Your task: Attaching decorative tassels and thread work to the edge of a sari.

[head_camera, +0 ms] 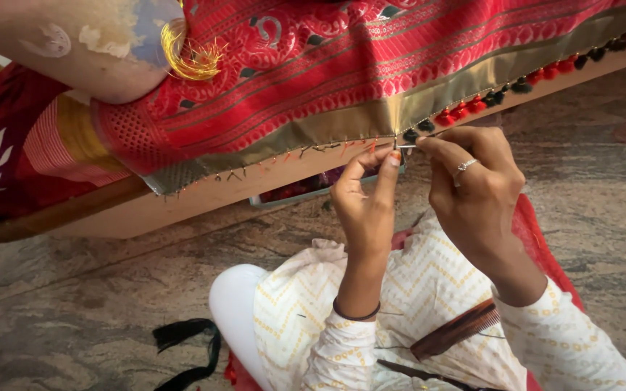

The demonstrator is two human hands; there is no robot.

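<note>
Both hands work at the sari's gold border (371, 116): left hand (364, 199) pinches the edge, right hand (472, 185) grips a needle (406, 147). Comb (456, 329) lies on the lap; black thread (182, 347) on the floor.

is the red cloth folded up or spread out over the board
Spread out: the red cloth lies flat over the wooden board, its gold edge hanging over the rim where both hands work.
</note>
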